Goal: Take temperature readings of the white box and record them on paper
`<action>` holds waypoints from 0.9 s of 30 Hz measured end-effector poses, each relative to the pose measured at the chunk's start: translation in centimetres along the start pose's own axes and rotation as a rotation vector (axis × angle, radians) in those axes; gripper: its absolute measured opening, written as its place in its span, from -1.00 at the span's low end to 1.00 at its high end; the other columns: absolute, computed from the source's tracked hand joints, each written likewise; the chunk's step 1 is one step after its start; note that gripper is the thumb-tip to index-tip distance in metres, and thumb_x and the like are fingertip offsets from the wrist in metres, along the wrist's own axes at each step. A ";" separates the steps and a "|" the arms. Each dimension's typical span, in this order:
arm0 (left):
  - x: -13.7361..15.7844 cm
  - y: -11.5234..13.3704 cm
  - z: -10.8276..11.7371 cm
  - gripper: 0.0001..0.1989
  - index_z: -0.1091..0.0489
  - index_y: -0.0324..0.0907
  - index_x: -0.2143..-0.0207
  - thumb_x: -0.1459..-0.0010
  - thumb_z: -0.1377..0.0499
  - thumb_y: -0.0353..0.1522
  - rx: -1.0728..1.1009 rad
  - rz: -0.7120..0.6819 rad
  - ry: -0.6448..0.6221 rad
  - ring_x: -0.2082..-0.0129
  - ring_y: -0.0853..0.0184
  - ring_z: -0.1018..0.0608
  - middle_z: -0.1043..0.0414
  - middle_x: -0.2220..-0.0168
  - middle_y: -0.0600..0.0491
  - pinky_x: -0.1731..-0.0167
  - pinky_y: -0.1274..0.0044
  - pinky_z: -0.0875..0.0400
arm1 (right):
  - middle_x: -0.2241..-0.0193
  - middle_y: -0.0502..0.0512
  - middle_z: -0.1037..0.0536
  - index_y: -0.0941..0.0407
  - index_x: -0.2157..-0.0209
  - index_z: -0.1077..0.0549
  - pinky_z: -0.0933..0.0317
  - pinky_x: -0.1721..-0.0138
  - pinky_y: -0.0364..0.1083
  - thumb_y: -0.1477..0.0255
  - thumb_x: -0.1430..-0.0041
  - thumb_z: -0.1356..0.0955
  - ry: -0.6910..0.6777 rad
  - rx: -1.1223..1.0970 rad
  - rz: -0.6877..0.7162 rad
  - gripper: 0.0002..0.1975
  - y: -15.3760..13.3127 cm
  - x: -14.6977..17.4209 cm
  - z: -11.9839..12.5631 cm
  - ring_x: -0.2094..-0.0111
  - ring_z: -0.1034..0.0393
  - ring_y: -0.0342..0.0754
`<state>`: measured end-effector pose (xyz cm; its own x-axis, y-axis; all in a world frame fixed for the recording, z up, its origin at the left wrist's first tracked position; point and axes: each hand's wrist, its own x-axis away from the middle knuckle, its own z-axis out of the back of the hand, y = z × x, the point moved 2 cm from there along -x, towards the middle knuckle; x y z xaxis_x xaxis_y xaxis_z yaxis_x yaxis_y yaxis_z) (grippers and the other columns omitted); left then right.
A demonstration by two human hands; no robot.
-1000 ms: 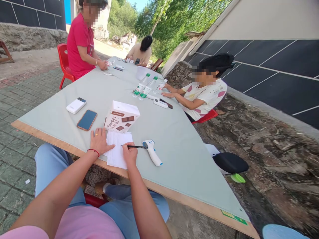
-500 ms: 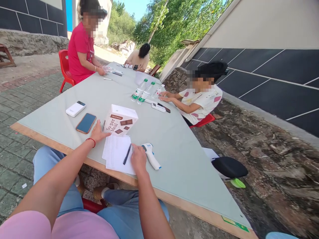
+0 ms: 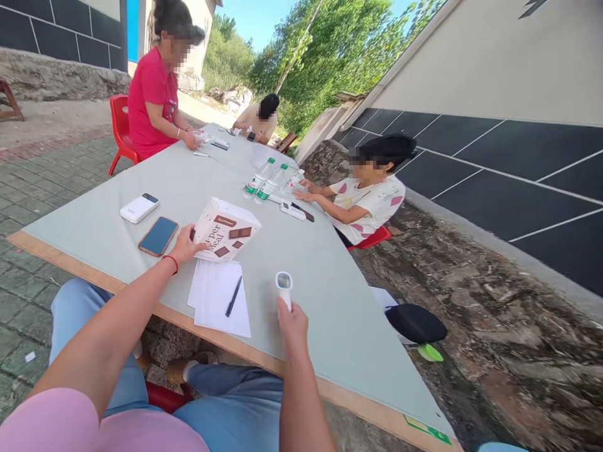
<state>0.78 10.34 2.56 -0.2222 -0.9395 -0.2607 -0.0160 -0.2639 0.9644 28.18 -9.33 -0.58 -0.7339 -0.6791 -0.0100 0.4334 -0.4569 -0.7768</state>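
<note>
My left hand (image 3: 184,245) grips the left side of a white and brown "Super Meal" box (image 3: 232,231), with the thumb across its front and the other fingers partly hidden by it. My right hand (image 3: 293,323) is closed round the handle of a white infrared thermometer (image 3: 283,282), whose small screen faces me. Between the hands lie sheets of white paper (image 3: 214,307) with a black pen (image 3: 233,296) on top. A smartphone (image 3: 159,236) with an orange-brown edge lies face up just left of my left hand.
A white power bank (image 3: 139,208) lies beyond the phone. Green-capped water bottles (image 3: 260,178) stand farther up the table (image 3: 330,339). Co-workers sit at both sides and the far end. A black cap-like thing (image 3: 417,323) lies past the right edge.
My right hand has taken up the thermometer from beside the paper and moved right with it, upright. My left hand has gone from beside the box to gripping it.
</note>
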 end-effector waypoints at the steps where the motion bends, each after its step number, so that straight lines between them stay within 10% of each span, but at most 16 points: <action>1: 0.7 0.3 0.1 -0.29 -0.30 -0.19 -0.01 0.21 -0.42 -0.17 0.028 0.027 -0.003 0.02 0.15 -0.44 -0.39 0.01 -0.10 -0.01 0.29 -0.35 | 0.55 0.01 -0.43 0.14 0.42 -0.42 -0.17 0.43 -0.11 0.11 -0.01 -0.31 0.037 -0.203 0.002 -0.65 -0.9 0.8 -0.1 0.45 -0.33 -0.04; 7: 5.5 0.3 1.3 -0.38 -0.32 -0.22 0.04 0.04 -0.30 -0.02 0.067 0.100 0.004 0.07 0.11 -0.50 -0.46 0.06 -0.11 0.05 0.29 -0.38 | 0.60 -0.12 -0.38 0.12 0.40 -0.35 -0.14 0.44 -0.16 0.24 0.13 -0.40 -0.067 -0.969 0.139 -0.71 -7.8 6.6 -1.4 0.54 -0.23 -0.18; 17: 7.0 -0.8 0.8 -0.34 -0.26 -0.23 -0.08 -0.07 -0.21 0.00 -0.167 -0.057 -0.009 -0.02 0.09 -0.45 -0.39 -0.05 -0.17 -0.06 0.26 -0.31 | 0.61 -0.09 -0.42 0.12 0.45 -0.37 -0.16 0.46 -0.14 0.18 0.06 -0.41 -0.305 -0.710 0.055 -0.70 -8.9 13.8 -6.7 0.54 -0.26 -0.14; 27: 7.0 -0.5 0.8 -0.41 -0.29 -0.20 -0.05 -0.10 -0.18 -0.01 -0.201 -0.090 -0.024 0.05 0.11 -0.47 -0.42 0.01 -0.13 0.01 0.29 -0.34 | 0.68 -0.16 -0.34 0.10 0.42 -0.34 -0.09 0.57 -0.17 0.22 0.05 -0.39 -0.364 -0.832 -0.114 -0.74 -8.2 13.6 -9.4 0.63 -0.15 -0.18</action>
<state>-1.56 4.08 0.33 -0.2521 -0.9053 -0.3418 0.1573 -0.3869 0.9086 9.71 -9.39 -0.25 -0.4778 -0.8590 0.1840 -0.2516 -0.0669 -0.9655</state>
